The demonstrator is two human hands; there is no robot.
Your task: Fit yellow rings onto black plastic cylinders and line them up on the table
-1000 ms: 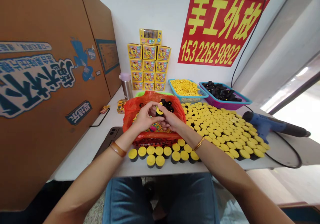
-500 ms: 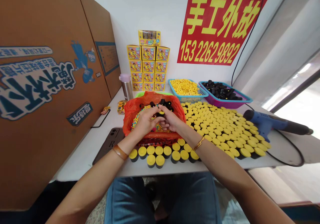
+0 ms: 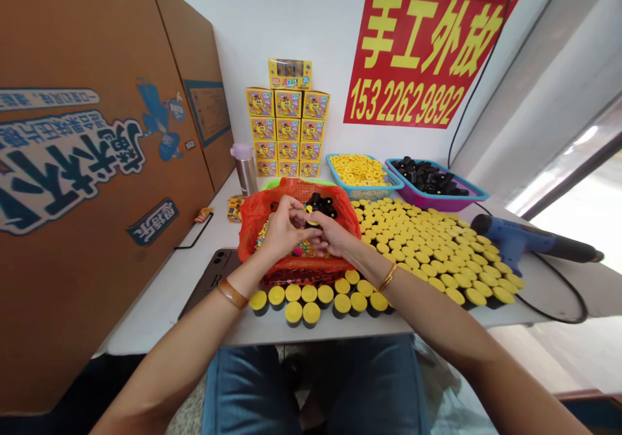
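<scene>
Both hands meet above a basket lined with red plastic [image 3: 250, 227]. My right hand [image 3: 331, 234] is closed round a small black cup with a yellow top [image 3: 311, 223]. My left hand [image 3: 283, 229] is at the cup's left side, its fingers curled and raised, its thumb reaching towards the cup. A small yellow bit shows by its fingertips; whether they hold it is unclear. Below the hands, small coloured candy balls [image 3: 262, 235] fill part of the basket, and several black cups [image 3: 321, 203] lie at its back right.
Many yellow-topped black cups [image 3: 427, 240] cover the table's right; several more [image 3: 311, 314] stand along the front edge. Behind are a basket of yellow pieces [image 3: 359, 170] and one of black cups [image 3: 425, 177]. A blue heat gun [image 3: 515, 234], phone [image 3: 208, 276], flask [image 3: 245, 168] and carton [image 3: 97, 163] flank them.
My left hand's fingers have lifted up and left, away from the cup's top. My right hand keeps hold of the cup in nearly the same place.
</scene>
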